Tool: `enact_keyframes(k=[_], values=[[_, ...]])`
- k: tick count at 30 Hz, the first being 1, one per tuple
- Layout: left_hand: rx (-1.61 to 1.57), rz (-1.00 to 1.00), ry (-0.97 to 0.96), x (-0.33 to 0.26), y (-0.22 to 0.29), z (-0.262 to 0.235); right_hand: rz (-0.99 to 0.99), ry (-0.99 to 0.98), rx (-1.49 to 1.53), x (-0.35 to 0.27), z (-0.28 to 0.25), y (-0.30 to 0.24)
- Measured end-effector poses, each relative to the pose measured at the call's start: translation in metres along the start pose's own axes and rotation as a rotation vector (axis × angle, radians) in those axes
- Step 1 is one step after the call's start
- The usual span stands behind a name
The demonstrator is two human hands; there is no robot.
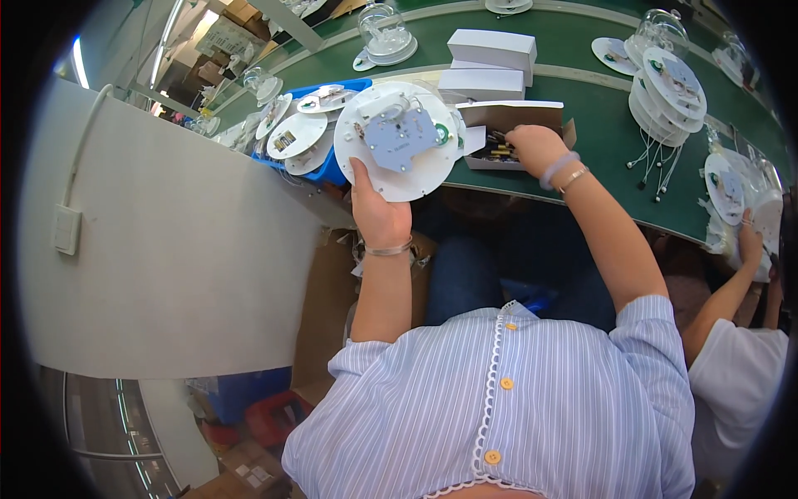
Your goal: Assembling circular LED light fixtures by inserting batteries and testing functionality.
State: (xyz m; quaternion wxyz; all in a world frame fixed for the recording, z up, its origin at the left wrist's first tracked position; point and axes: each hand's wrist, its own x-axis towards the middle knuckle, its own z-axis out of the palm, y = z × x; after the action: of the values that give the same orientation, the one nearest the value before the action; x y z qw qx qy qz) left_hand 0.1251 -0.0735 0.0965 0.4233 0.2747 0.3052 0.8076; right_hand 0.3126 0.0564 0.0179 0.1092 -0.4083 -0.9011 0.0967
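My left hand (381, 212) is closed on the lower edge of a round white plate (395, 185), tilted up with its parts showing. A grey-blue circuit board (401, 140), a small green ring-shaped part (441, 133) and thin wires are on the plate. At the open cardboard box (499, 165), my right hand (539, 148) reaches in with fingers curled and tips low among small dark and yellowish cylindrical pieces (499, 152). Whatever those fingers pinch is hidden. A white flap of the box stands beside the plate's right edge.
A blue bin (334, 173) with more white plates is at left. White boxes (492, 54) are stacked behind. Clear domes (386, 37) and a pile of wired plates (665, 100) stand on the green table (582, 179). A co-worker's hand (750, 241) works at right, beside a white partition (166, 241) opposite.
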Motion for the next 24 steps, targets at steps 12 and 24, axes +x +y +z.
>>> enact_keyframes(k=[12, 24], values=[[1.717, 1.081, -0.805, -0.038, -0.001, 0.014, 0.253, 0.103, 1.725, -0.065, -0.063, -0.059], [-0.249, -0.506, -0.415, -0.057, -0.039, 0.001, 0.153, 0.215, 2.165, -0.073, -0.021, -0.081]])
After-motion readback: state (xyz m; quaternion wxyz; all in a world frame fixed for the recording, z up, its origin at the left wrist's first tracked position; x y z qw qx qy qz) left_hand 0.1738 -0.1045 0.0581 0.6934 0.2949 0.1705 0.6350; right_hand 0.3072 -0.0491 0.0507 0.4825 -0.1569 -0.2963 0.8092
